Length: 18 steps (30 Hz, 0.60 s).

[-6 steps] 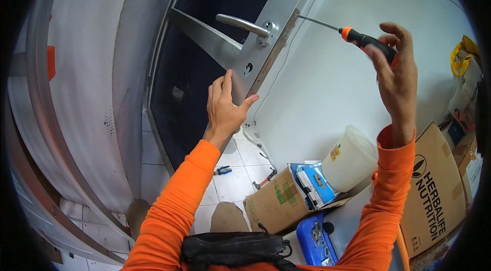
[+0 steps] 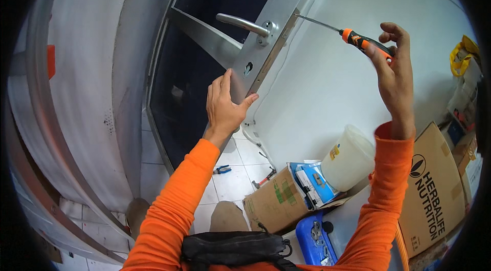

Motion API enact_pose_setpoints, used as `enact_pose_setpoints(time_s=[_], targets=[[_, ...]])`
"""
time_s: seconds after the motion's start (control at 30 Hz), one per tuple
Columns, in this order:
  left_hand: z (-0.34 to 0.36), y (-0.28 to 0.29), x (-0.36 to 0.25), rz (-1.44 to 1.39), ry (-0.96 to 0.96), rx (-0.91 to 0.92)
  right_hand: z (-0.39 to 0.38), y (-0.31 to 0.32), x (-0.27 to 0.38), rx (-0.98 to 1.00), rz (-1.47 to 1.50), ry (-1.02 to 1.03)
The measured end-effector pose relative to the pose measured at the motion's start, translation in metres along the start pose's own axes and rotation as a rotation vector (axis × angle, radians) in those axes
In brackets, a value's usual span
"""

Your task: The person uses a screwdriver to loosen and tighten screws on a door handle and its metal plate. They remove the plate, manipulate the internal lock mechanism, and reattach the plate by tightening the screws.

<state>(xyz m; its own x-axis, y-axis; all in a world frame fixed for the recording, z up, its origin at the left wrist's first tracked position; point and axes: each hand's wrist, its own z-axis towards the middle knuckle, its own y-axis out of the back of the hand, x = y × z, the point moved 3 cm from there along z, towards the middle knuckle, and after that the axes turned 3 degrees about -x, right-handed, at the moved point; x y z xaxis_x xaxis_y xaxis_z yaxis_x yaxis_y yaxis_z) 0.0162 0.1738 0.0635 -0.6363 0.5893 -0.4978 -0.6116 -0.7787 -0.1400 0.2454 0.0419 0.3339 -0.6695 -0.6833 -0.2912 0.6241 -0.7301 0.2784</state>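
Head view, from where I stand: the person in orange sleeves has the right hand (image 2: 398, 81) up at the handle end of a black-and-orange screwdriver (image 2: 355, 38), its grip clamped on that handle with the thumb along the near side and the index finger curled clear. The screwdriver slants up to the left, its tip meeting the narrow edge of the grey door (image 2: 260, 58), level with the upper part of the lever handle (image 2: 243, 23). Lower down, the left hand (image 2: 225, 112) has its grip clamped on the door, fingers flat on the face, thumb over the edge, just below an oval cut-out (image 2: 248, 69). On the tiled floor (image 2: 227, 186) lie blue-handled pliers (image 2: 222, 169) and a red-and-black hammer (image 2: 264, 177). Nearby are a cardboard carton (image 2: 273, 204), a white bucket (image 2: 349, 161) and a blue case (image 2: 313, 243).
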Motion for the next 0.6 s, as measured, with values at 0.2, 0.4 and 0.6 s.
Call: enact_pose_setpoints(time_s=[0.2, 0.4, 0.6], targets=[[0.003, 0.0, -0.004, -0.007, 0.03, -0.011, 0.001, -0.006, -0.009, -0.042, -0.035, -0.078], [-0.002, -0.003, -0.001, 0.031, -0.023, -0.019, -0.008, 0.002, 0.002, 0.028, 0.036, -0.118], [-0.003, -0.007, 0.002, 0.057, -0.061, -0.02, 0.004, -0.006, -0.001, -0.093, -0.055, 0.276]])
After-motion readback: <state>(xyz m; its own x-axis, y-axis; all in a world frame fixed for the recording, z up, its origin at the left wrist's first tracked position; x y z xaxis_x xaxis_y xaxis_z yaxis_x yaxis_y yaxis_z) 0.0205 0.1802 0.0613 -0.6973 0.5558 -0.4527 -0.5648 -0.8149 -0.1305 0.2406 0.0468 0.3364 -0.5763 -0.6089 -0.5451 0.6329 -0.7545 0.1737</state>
